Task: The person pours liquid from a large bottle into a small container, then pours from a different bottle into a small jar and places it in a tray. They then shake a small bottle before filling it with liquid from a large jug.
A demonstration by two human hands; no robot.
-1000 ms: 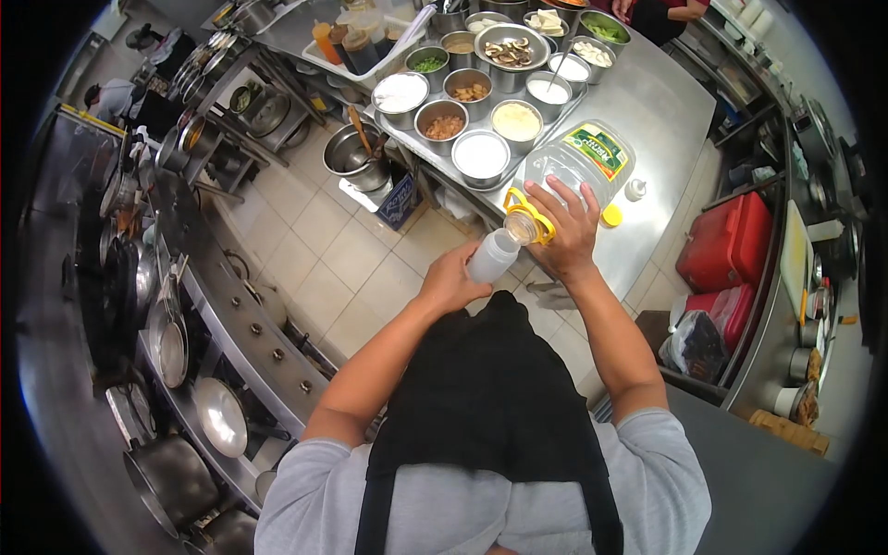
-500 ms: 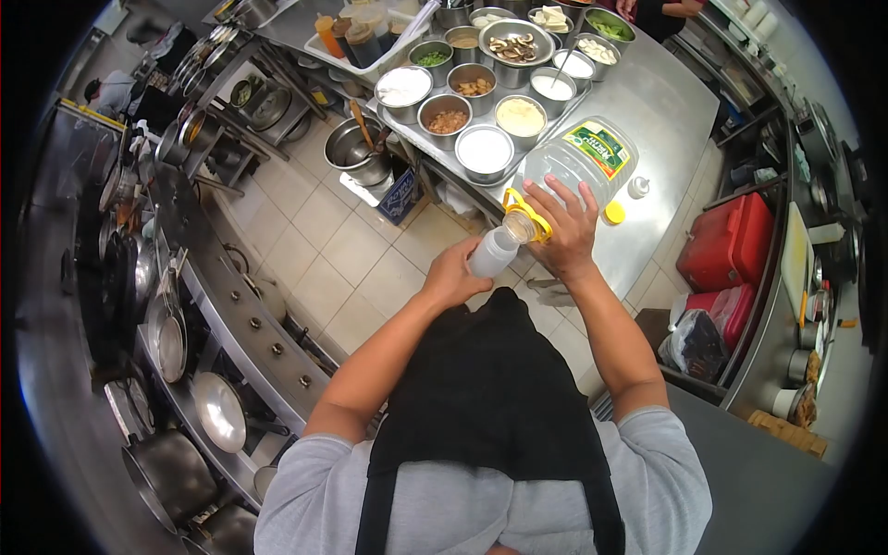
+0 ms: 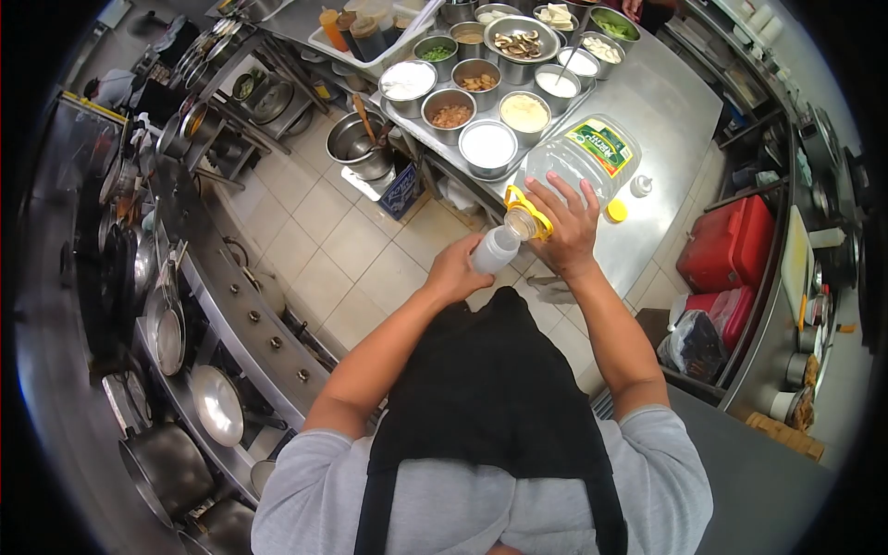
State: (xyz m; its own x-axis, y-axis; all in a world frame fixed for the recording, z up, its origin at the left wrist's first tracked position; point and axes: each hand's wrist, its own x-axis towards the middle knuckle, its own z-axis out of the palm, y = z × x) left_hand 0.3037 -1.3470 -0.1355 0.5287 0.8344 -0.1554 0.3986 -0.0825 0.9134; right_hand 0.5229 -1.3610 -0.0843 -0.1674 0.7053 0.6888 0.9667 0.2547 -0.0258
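Observation:
My left hand (image 3: 455, 271) is wrapped round a translucent white squeeze bottle (image 3: 496, 251), tilted with its open mouth up. Against that mouth rests the neck of a large clear plastic jug (image 3: 561, 159), tipped on its side at the table edge. The jug has a green and yellow label (image 3: 603, 145) and a yellow handle ring (image 3: 529, 205) at its neck. My right hand (image 3: 569, 227) grips the jug beside the neck, fingers spread over its shoulder. Close by on the table are a yellow cap (image 3: 616, 211) and a small white nozzle top (image 3: 641, 186).
Several metal containers of food, including sliced mushrooms (image 3: 521, 42), crowd the steel table (image 3: 671, 102). Left of it stands a pot (image 3: 359, 148) with utensils. A stove (image 3: 250, 305) with pans lines the left side; a red cooler (image 3: 731, 242) sits at right. Another person's hand (image 3: 633, 9) shows at the top.
Both hands keep the squeeze bottle and jug neck together in nearly the same place. The view has shifted slightly, and the surroundings with it.

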